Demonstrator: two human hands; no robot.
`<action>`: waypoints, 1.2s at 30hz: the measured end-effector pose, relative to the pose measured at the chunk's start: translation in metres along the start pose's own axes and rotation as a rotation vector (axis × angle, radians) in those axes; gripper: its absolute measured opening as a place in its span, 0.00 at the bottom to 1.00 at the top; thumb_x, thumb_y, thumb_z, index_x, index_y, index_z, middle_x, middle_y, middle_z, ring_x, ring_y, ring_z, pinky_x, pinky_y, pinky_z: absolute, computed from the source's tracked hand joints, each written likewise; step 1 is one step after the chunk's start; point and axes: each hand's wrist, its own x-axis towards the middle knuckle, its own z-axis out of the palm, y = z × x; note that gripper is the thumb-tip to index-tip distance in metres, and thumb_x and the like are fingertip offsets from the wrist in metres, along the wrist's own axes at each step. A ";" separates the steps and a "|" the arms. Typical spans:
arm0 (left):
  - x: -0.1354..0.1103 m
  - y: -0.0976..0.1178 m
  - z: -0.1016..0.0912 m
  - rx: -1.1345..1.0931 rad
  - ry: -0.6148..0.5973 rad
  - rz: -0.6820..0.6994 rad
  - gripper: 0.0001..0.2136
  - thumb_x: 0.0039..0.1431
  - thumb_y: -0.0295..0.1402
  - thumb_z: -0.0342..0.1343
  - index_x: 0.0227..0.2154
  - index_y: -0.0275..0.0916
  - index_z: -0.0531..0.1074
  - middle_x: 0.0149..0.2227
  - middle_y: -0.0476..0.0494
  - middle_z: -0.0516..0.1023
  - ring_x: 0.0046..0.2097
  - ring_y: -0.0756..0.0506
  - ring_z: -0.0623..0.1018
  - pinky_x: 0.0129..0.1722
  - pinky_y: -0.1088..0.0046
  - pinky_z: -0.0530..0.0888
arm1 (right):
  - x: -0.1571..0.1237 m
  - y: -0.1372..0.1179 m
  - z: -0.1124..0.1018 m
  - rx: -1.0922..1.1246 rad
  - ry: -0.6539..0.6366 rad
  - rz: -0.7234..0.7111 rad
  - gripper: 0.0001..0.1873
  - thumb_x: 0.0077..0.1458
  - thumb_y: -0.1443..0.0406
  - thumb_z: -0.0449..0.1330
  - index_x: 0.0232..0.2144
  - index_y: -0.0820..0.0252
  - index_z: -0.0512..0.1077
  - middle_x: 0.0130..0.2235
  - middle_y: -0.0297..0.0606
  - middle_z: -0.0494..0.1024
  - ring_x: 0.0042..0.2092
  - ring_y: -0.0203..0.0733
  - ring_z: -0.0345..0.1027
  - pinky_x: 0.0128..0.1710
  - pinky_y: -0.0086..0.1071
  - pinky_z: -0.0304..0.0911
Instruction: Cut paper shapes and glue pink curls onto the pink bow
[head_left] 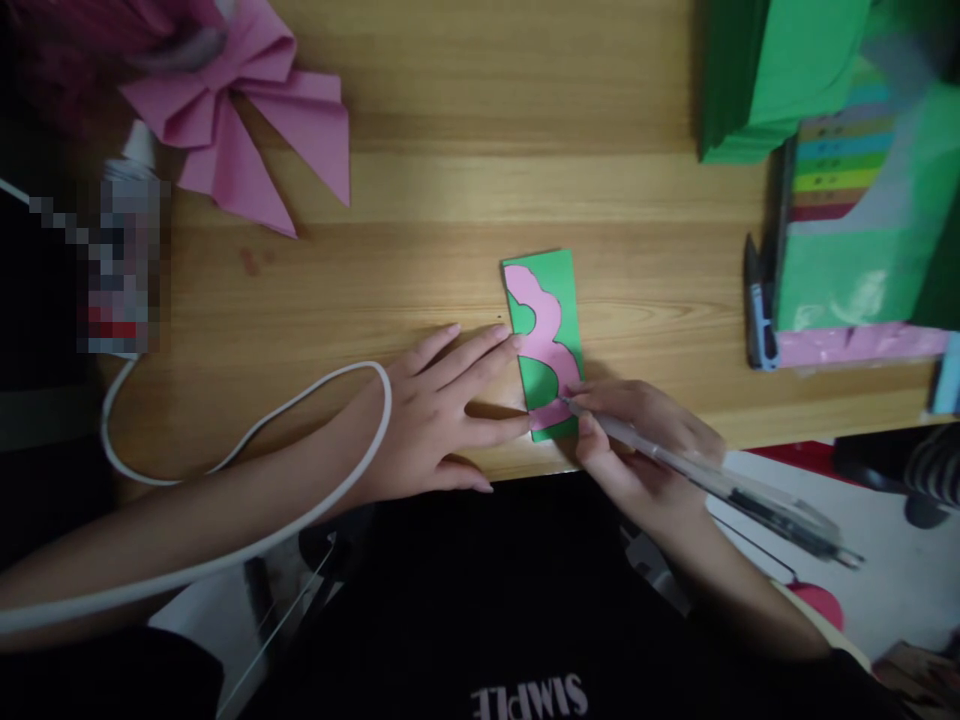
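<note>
A small green paper rectangle [564, 290] lies near the table's front edge. On it is a wavy pink paper shape [547, 322] with a dark outline. My left hand [450, 400] rests flat with fingers spread, its fingertips touching the left side of the green and pink paper. In my right hand [637, 440] a clear-barrelled pen [750, 500] is pinched between thumb and fingers. Its tip meets the lower part of the pink shape. The right hand's remaining fingers are partly hidden beneath the pen.
A folded pink paper bow [232, 110] lies at the upper left, beside a partly blurred tube [124, 250]. A white cable [300, 390] loops over my left forearm. At the right are stacked green paper [802, 70], a plastic-wrapped paper pack [847, 270] and a blue-black cutter [759, 310].
</note>
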 end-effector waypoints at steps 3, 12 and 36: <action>0.000 0.000 -0.001 0.002 -0.008 0.003 0.31 0.53 0.56 0.61 0.60 0.57 0.68 0.71 0.37 0.56 0.71 0.34 0.55 0.68 0.51 0.53 | 0.000 0.000 -0.001 -0.008 -0.015 -0.023 0.09 0.57 0.69 0.62 0.38 0.49 0.75 0.33 0.36 0.83 0.37 0.49 0.81 0.35 0.40 0.78; 0.000 -0.001 -0.001 0.013 -0.016 0.014 0.33 0.55 0.56 0.59 0.62 0.54 0.65 0.70 0.33 0.56 0.71 0.33 0.54 0.67 0.51 0.54 | 0.000 0.002 0.000 0.014 -0.038 -0.074 0.09 0.54 0.71 0.63 0.37 0.52 0.74 0.33 0.36 0.84 0.38 0.49 0.81 0.39 0.41 0.78; 0.000 -0.002 -0.001 -0.025 -0.015 0.020 0.30 0.55 0.55 0.60 0.60 0.54 0.69 0.70 0.35 0.56 0.71 0.32 0.55 0.67 0.49 0.56 | 0.011 0.004 0.000 0.081 -0.100 -0.140 0.08 0.53 0.71 0.65 0.35 0.53 0.79 0.32 0.33 0.85 0.36 0.45 0.80 0.41 0.41 0.78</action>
